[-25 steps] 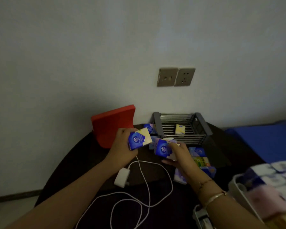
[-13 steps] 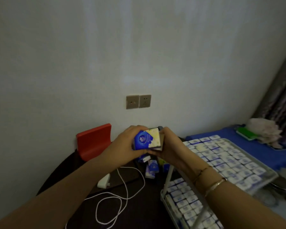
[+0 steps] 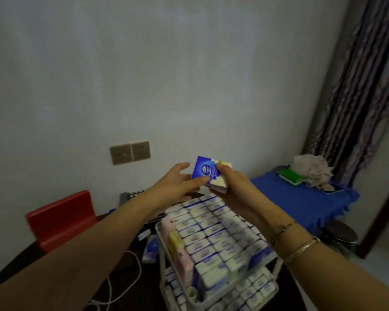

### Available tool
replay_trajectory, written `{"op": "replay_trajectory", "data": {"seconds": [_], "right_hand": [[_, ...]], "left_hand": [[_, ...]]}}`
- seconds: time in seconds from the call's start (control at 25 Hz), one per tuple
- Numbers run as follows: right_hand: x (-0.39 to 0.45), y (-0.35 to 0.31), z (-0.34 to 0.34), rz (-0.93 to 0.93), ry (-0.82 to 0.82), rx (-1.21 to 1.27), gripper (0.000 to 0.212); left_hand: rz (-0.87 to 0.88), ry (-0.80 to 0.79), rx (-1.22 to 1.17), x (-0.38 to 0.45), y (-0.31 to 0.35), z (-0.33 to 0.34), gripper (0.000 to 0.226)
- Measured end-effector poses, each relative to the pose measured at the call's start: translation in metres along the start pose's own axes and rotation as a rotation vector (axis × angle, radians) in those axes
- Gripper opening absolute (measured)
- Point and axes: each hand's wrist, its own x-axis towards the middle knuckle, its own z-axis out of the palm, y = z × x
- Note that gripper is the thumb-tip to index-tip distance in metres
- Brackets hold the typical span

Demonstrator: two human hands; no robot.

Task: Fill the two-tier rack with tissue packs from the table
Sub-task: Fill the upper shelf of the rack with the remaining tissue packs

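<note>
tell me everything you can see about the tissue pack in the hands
The tissue pack is a small soft rectangular packet in glossy wrap, deep blue with a round white logo on one half, pale yellow-white on the other. It is held up tilted, above the far end of the rack's top tier. The right hand grips its right side, seemingly with a second pack stacked beneath. The left hand touches its left edge with straight fingers.

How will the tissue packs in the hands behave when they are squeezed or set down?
The tissue packs are probably light and soft: the right hand holds them with fingertips alone. The wrapper looks glossy, so it may slip. Their flat, boxy shape should rest steadily on the rack, not roll.
</note>
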Motion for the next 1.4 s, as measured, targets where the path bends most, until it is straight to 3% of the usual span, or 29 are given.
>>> {"op": "replay_trajectory", "data": {"seconds": [0.16,0.32,0.48,0.68,0.76,0.92,1.08,1.2,1.32,1.4], "right_hand": [[0.023,-0.012,-0.093,-0.020,-0.016,-0.074,0.027],[0.041,-0.023,-0.169,0.060,-0.142,-0.333,0.007],[0.067,-0.028,-0.215,0.169,-0.326,-0.725,0.059],[0.097,0.003,-0.210,-0.128,-0.431,-1.385,0.066],[0.104,0.017,-0.206,-0.166,-0.421,-1.394,0.065],[0.111,0.029,-0.207,-0.139,-0.408,-1.178,0.059],[0.115,0.033,-0.209,-0.106,-0.484,-1.105,0.053],[0.116,0.039,-0.212,-0.112,-0.483,-1.096,0.054],[0.116,0.041,-0.209,-0.067,-0.511,-1.080,0.065],[0.116,0.045,-0.206,-0.180,-0.486,-1.242,0.077]], "left_hand": [[-0.024,0.017,-0.133,0.061,0.006,0.077,0.066],[0.010,0.036,0.097,0.103,0.003,0.112,0.072],[0.164,-0.014,0.565,0.123,-0.008,0.136,0.073],[0.227,-0.026,0.873,0.143,-0.038,0.142,0.059],[0.208,0.000,0.967,0.146,-0.050,0.139,0.058],[0.235,0.156,1.037,0.148,-0.067,0.135,0.083],[0.241,0.111,1.081,0.144,-0.059,0.130,0.088],[0.263,0.150,1.192,0.138,-0.054,0.133,0.083],[0.391,0.228,1.256,0.135,-0.053,0.136,0.064],[0.429,0.233,1.264,0.135,-0.051,0.138,0.059]]}}
